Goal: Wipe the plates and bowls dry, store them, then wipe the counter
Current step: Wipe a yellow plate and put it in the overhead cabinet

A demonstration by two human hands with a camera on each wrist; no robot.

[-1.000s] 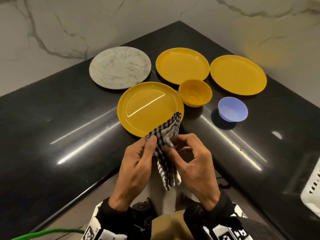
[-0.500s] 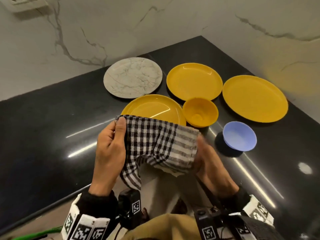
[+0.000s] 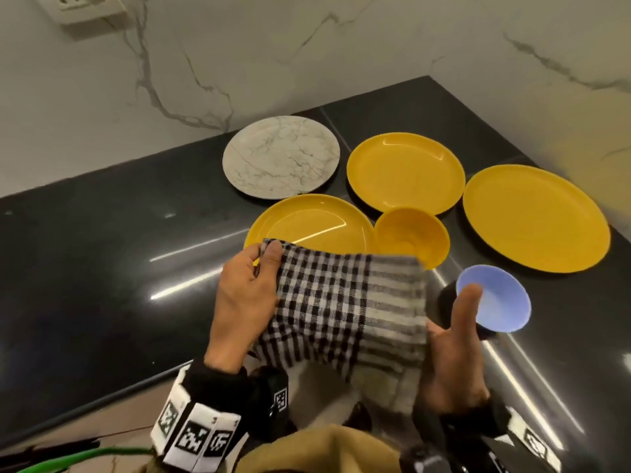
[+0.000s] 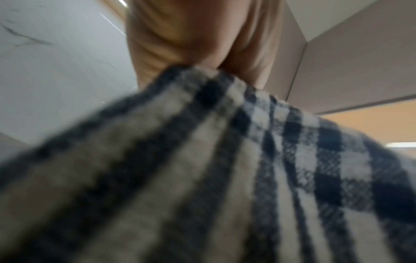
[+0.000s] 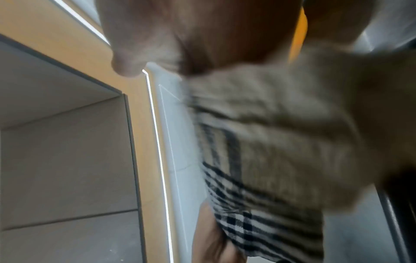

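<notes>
A black-and-white checked cloth (image 3: 345,302) is stretched flat between my two hands above the counter's front edge. My left hand (image 3: 269,257) pinches its top left corner under the thumb. My right hand (image 3: 450,336) has its fingers under the cloth's right edge with the thumb lifted off; in the right wrist view the cloth (image 5: 270,142) is bunched against those fingers. Beyond lie a marble plate (image 3: 281,157), three yellow plates (image 3: 307,223) (image 3: 406,172) (image 3: 536,216), a yellow bowl (image 3: 409,233) and a blue bowl (image 3: 502,295). The cloth (image 4: 202,160) fills the left wrist view.
The dishes sit in the corner of a glossy black counter (image 3: 102,268) backed by marble walls. A wall socket (image 3: 85,5) is at the top left. A green cable (image 3: 68,459) runs below the counter edge.
The cloth went from a hanging bunch between my fingers to a sheet spread wide between both hands. My right thumb has since come off it.
</notes>
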